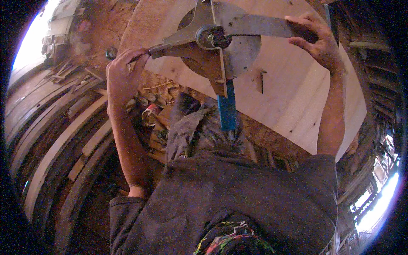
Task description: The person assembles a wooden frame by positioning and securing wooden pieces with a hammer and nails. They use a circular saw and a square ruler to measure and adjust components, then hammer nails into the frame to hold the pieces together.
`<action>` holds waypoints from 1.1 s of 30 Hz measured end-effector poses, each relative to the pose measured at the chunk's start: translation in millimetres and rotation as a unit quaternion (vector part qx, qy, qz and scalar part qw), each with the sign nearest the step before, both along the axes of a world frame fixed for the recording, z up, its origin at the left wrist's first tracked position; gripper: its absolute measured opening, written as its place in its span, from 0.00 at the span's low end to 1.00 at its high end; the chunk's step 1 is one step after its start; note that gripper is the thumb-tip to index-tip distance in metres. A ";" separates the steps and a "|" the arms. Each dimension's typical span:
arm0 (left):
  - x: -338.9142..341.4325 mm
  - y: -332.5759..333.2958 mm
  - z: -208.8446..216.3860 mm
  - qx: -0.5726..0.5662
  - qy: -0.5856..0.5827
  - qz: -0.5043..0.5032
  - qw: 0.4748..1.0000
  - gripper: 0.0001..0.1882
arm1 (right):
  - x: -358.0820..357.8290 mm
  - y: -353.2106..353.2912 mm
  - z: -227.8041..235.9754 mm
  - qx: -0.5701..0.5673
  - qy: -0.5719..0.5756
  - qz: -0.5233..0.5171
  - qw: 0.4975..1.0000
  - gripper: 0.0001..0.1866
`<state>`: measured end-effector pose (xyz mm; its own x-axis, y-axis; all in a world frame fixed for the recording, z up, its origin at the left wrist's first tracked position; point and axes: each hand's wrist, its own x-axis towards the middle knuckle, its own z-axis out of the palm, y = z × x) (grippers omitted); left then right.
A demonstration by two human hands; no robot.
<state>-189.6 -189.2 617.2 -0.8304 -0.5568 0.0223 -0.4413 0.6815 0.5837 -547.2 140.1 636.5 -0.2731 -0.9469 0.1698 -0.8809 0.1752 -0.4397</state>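
Nearest the camera, dark cloth with a multicoloured print (pixel 238 238), then one dark shirt (pixel 238 187) and, past its front, creased grey trousers (pixel 187 131). Beyond these, one metal frame (pixel 214 38) over one large wooden panel (pixel 284 102), well toward the panel's left side; cannot tell whether resting on it or raised. On the frame, one round hub (pixel 204 37), dark at the centre, and four flat arms counted: one cut off at the top, one reaching left, one right, one toward the panel's straight near edge. Behind the hub, one grey plate (pixel 250 53) with a rounded outline and small holes. Below the near arm, one flat blue strip (pixel 226 110), crossing the near edge and sticking out over the trousers.

Two hands, both at arm ends. Left hand (pixel 123 76) by the panel's left edge, fingertips and thumb pinched together on the left arm's tip. Right hand (pixel 321 46) above the panel, partly open, with fingers along one edge of the right arm and thumb along the other; cannot tell how firmly.

Widest open room on the panel between blue strip and right forearm: pale, smooth, streaked wood with one small dark mark. Outside the near edge, one red-and-white can (pixel 150 114) and curled wood shavings (pixel 159 85); farther left, several long boards (pixel 59 146), rough and bowed-looking.
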 end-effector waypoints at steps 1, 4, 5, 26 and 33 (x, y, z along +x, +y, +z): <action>-1.8 -2.7 1.7 0.024 0.024 -0.002 0.999 0.11 | -8.5 6.4 -8.9 -0.020 0.029 -0.002 0.999 0.27; -16.2 -8.1 16.0 0.063 0.078 -0.013 0.995 0.17 | -24.1 26.5 -39.7 -0.029 -0.004 -0.066 0.997 0.26; -24.5 -8.7 16.9 0.060 0.089 -0.027 0.994 0.19 | -24.8 37.9 -54.2 -0.012 -0.057 -0.118 0.991 0.26; -132.8 47.8 17.4 0.216 -0.054 -0.195 0.955 0.39 | 76.6 103.6 -105.2 -0.250 -0.287 -0.378 0.844 0.18; -152.6 61.7 -39.3 0.206 -0.069 -0.230 0.949 0.45 | 290.0 -6.6 -6.7 -0.180 -0.580 -0.078 0.790 0.10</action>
<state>-342.2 -127.4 577.9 -0.9668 -0.0719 -0.2453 -0.2438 0.5480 0.8002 -257.3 133.5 629.8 -0.5522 -0.8332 -0.0297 0.1724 -0.0792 -0.9818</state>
